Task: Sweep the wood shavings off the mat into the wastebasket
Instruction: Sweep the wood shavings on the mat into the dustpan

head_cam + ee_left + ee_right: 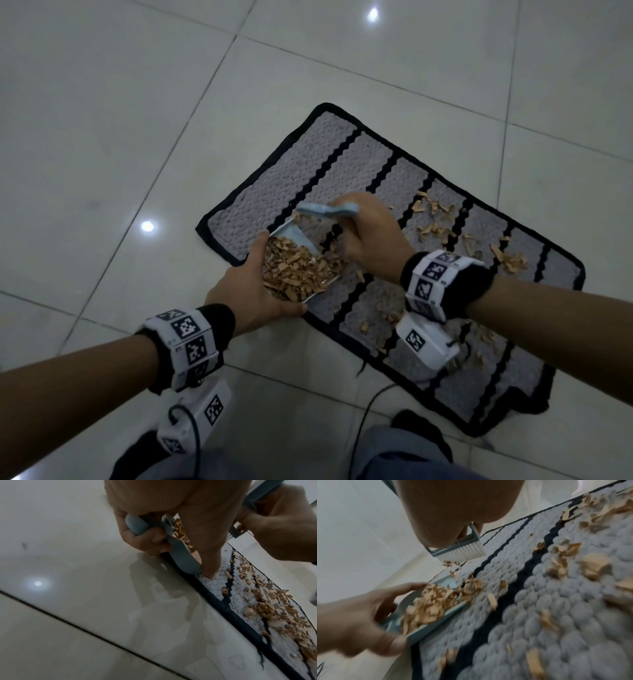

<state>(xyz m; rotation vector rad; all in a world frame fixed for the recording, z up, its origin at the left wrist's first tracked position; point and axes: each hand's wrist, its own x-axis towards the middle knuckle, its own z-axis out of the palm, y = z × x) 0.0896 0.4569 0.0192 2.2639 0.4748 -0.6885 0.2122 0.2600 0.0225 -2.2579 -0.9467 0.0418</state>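
A grey knitted mat (363, 164) with black stripes and a black border lies on the tiled floor. Tan wood shavings (436, 228) are scattered over its right half. My left hand (253, 291) grips a small light-blue dustpan (294, 236) heaped with shavings (298, 270) at the mat's left edge. In the left wrist view the fingers curl round the dustpan's handle (137, 524). My right hand (370, 236) holds a light-blue hand brush (329, 209) just above the pan. Its white bristles (462, 551) hang over the mat (556, 615) beyond the dustpan (435, 622). No wastebasket is in view.
Glossy pale floor tiles (120, 120) with dark grout lines surround the mat. My knees and dark shoes (421, 431) sit at the bottom edge, with a black cable (363, 418) trailing on the floor beside them.
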